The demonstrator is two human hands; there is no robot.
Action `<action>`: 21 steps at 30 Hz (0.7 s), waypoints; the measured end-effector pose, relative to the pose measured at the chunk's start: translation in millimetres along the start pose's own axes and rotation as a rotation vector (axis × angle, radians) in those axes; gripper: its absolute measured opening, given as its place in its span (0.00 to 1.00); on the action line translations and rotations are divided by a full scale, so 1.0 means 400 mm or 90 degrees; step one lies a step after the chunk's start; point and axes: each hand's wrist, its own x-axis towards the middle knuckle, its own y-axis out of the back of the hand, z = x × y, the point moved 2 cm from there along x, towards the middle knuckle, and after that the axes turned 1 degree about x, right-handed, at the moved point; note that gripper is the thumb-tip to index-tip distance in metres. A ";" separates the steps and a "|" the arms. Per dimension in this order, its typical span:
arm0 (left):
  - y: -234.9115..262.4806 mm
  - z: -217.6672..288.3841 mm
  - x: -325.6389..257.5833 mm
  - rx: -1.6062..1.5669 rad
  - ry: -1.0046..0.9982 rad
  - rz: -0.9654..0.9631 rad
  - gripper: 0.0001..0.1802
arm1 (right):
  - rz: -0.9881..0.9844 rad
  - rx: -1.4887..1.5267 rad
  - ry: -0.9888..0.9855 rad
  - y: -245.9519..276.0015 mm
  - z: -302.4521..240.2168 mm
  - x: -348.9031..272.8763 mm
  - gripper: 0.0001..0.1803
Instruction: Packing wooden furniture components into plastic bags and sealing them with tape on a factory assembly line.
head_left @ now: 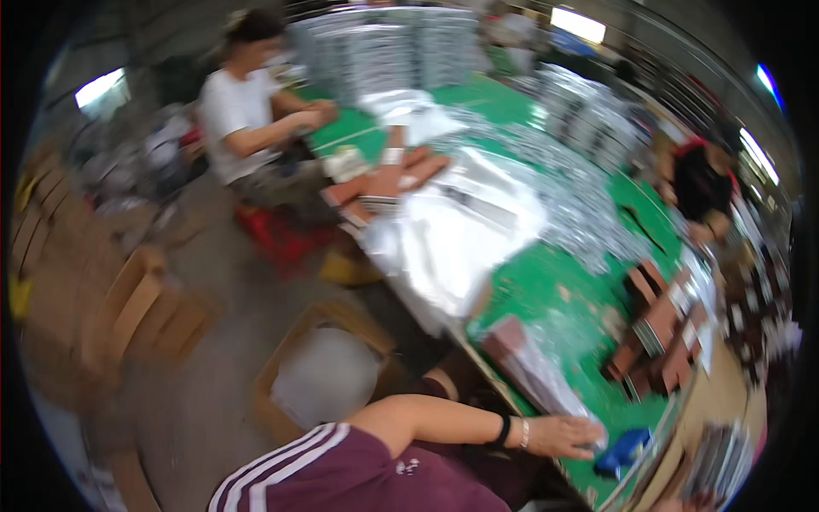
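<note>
My left hand (559,437) reaches over the near table edge, its fingers stretched out, slightly apart and blurred. They touch the near end of a long reddish-brown piece in a clear plastic sleeve (542,371). Just right of the fingertips lies a small blue object (623,452), too smeared to name. At the lower right edge, a bit of my right hand (695,502) seems to show beside a bundle of grey flat strips (718,456) in a cardboard box (746,388). Its fingers are mostly cut off and blurred.
Reddish-brown pieces (657,328) lie piled on the green table (554,290), with white plastic sheets (473,222) farther back. Two people (243,111) (704,179) work at its sides. An open carton (277,367) stands on the floor to the left.
</note>
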 end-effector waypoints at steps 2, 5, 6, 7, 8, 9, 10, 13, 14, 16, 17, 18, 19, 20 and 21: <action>-0.001 -0.009 -0.049 -0.070 0.029 0.008 0.27 | -0.003 0.048 0.017 -0.004 0.010 0.008 0.21; 0.025 -0.013 -0.053 -0.072 0.032 -0.092 0.29 | 0.161 0.039 -0.068 -0.166 -0.110 -0.050 0.23; 0.027 -0.014 -0.041 -0.066 0.077 -0.113 0.29 | 0.175 -0.023 -0.067 -0.189 -0.121 -0.074 0.23; 0.043 -0.008 -0.035 -0.054 0.135 -0.124 0.28 | 0.104 0.031 -0.088 -0.206 -0.124 -0.093 0.22; 0.053 0.004 -0.025 -0.068 0.116 -0.126 0.28 | 0.035 0.080 -0.110 -0.208 -0.119 -0.112 0.21; 0.065 0.014 -0.022 -0.027 0.092 -0.147 0.27 | -0.038 0.076 -0.150 -0.233 -0.116 -0.150 0.19; 0.086 0.020 -0.021 0.013 0.067 -0.166 0.26 | -0.111 0.068 -0.192 -0.268 -0.115 -0.195 0.18; 0.241 0.035 -0.087 0.057 0.096 -0.146 0.22 | -0.440 -0.144 -0.303 -0.368 -0.067 -0.331 0.16; 0.289 0.025 -0.128 0.070 0.147 -0.081 0.21 | -0.601 -0.202 -0.320 -0.397 -0.058 -0.353 0.16; 0.393 -0.003 -0.209 0.134 0.257 0.045 0.17 | -0.676 -0.182 -0.388 -0.422 -0.014 -0.405 0.17; 0.450 -0.016 -0.221 0.237 0.313 0.106 0.18 | -0.680 -0.185 -0.398 -0.435 0.004 -0.424 0.17; 0.494 -0.015 -0.233 0.283 0.444 0.096 0.20 | -0.709 -0.187 -0.390 -0.448 0.022 -0.444 0.17; 0.508 -0.033 -0.273 0.296 0.512 0.126 0.22 | -0.738 -0.188 -0.379 -0.459 0.038 -0.470 0.17; 0.521 -0.045 -0.310 0.171 0.589 0.201 0.24 | -0.741 -0.188 -0.380 -0.470 0.054 -0.502 0.17; 0.520 -0.052 -0.327 0.129 0.619 0.216 0.24 | -0.795 -0.201 -0.311 -0.485 0.081 -0.536 0.17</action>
